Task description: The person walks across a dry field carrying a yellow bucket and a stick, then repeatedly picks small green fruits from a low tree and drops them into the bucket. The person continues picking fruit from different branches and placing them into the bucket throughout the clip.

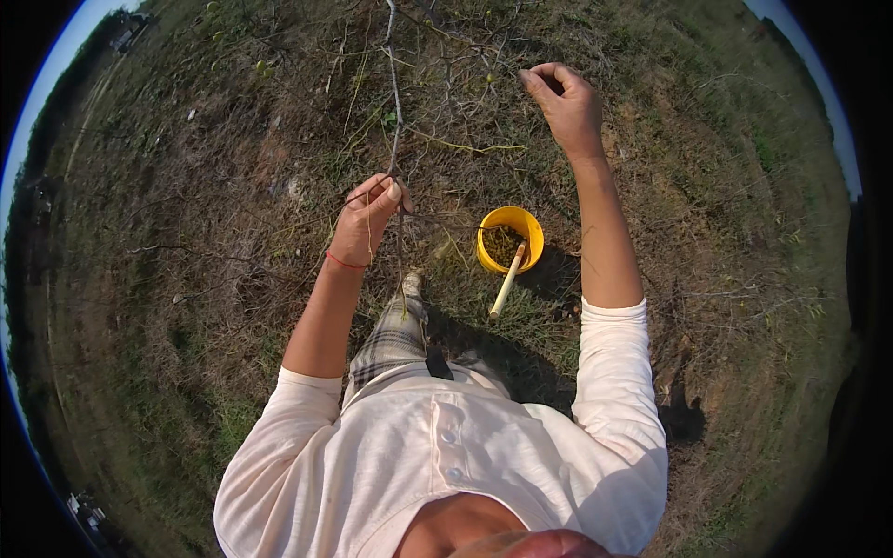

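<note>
My left hand grips a thin grey branch between thumb and fingers, near a fork of the bare twigs. Up and to the right, my right hand is raised with its fingers curled and the thumb close to the forefinger; whether something small is pinched there cannot be made out. A small yellow-green fruit hangs among the twigs just left of that hand. On the ground between my arms stands a yellow bucket, partly filled with small yellow-green fruits.
A pale stick leans out over the bucket's near rim. More yellow-green fruits hang at the upper left. Bare thorny-looking twigs spread ahead of me. Dry grass covers the ground, and my shoe is left of the bucket.
</note>
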